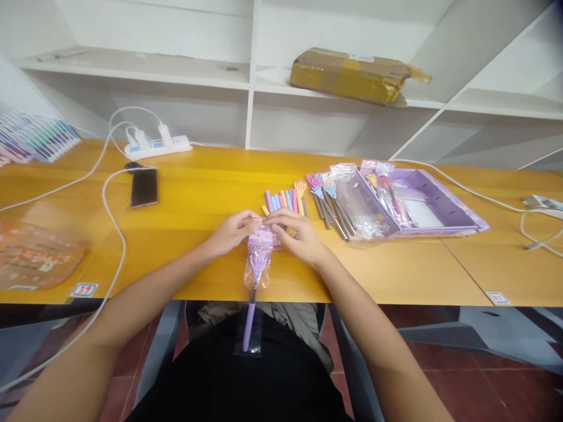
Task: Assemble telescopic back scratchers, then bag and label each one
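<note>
A purple back scratcher (250, 319) lies inside a clear plastic bag (264, 275) with a printed pink-and-purple card (261, 237) at its top. The bag's lower end reaches past the table edge toward my lap. My left hand (237, 230) pinches the top edge of the bag from the left. Fingers bent, my right hand (297, 233) grips the same top edge from the right. Just beyond my hands lie several loose coloured handle tubes (281, 199). To their right are several back scratchers (332, 202) with hand-shaped heads and metal shafts.
Right of the scratchers, clear plastic bags (358, 208) lean against a purple box (453, 199) holding packed scratchers. A phone (144, 187), a white cable and a power strip (158, 147) lie at left. An orange package (39, 255) sits front left. A taped carton (352, 76) rests on the shelf.
</note>
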